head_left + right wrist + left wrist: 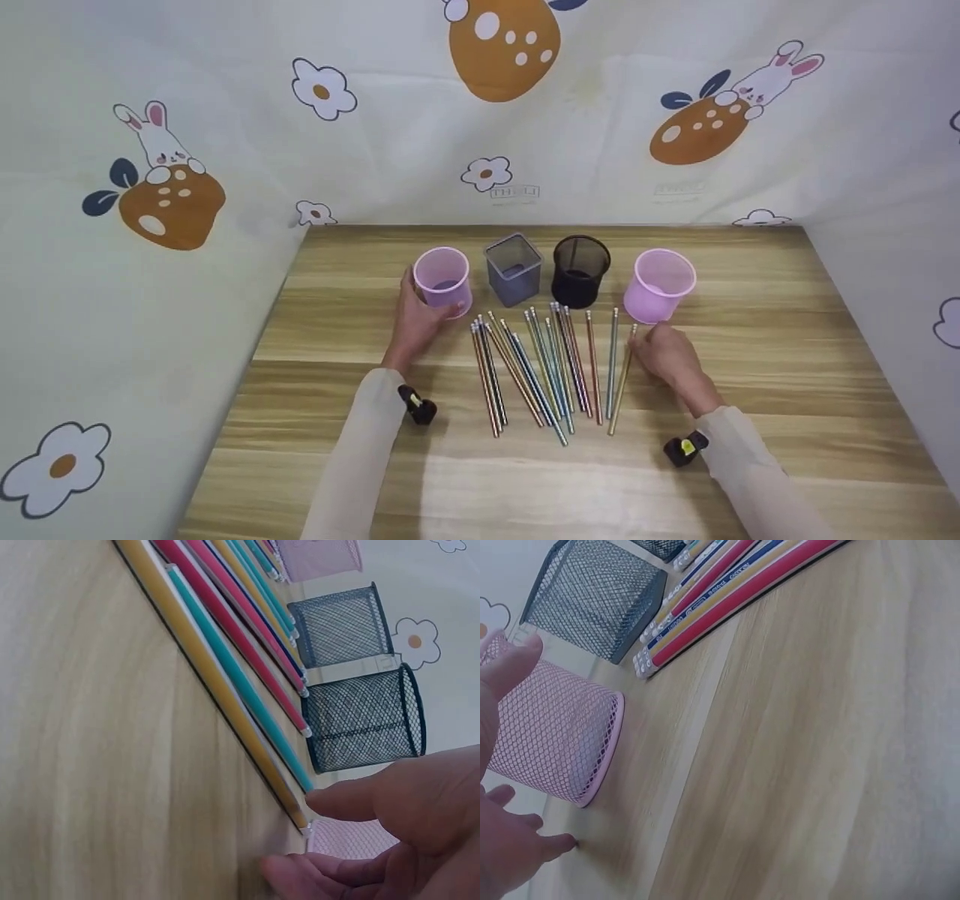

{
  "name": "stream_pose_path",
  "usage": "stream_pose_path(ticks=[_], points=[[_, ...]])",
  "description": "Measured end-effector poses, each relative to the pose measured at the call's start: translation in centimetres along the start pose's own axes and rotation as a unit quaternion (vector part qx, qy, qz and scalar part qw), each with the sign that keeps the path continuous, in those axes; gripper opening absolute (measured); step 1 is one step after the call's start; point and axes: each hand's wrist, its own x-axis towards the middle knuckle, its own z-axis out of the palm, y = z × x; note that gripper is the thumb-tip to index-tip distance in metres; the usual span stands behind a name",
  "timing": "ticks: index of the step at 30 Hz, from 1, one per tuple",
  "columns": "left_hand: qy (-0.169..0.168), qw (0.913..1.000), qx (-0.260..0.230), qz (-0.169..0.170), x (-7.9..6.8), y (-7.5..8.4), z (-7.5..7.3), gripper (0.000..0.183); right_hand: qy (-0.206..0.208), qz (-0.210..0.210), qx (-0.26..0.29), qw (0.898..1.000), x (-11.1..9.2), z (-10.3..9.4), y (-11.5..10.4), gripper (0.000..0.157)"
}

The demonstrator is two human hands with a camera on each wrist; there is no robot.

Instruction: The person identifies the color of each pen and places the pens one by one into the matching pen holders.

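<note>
My left hand (421, 319) is around the side of a pink mesh pen cup (442, 281), with its thumb across the front. In the left wrist view, its fingers (525, 840) are spread beside that cup. My right hand (667, 356) is at the eraser end of a yellow pencil (217, 686), the rightmost of the row. The right wrist view shows the thumb and fingers apart on either side of that end. A teal pencil (240, 686) lies right beside it. Several more pencils (555, 367) lie across the table, erasers facing away.
A grey square mesh cup (514, 274), a black round mesh cup (580, 285) and a second pink cup (656, 292) stand in a row at the back. The wooden table (525, 495) is bounded by patterned cloth walls (405, 135) at the back and sides.
</note>
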Motion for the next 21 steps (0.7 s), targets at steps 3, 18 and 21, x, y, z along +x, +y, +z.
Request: stream_pose_path(ticks=[3,18,21], points=[[0.003,0.9998,-0.015,0.009,0.3,-0.2,0.3,0.115,0.001,0.006,0.027,1.000,0.0,0.4,-0.1,0.026],[0.011,0.9984,-0.032,0.046,0.9,-0.6,0.9,0.099,-0.019,0.018,0.092,0.995,0.3,1.2,-0.9,0.028],[0.004,0.9985,-0.036,0.042,1.0,-0.5,0.9,0.098,-0.017,0.016,0.091,0.996,0.1,1.0,-1.3,0.011]])
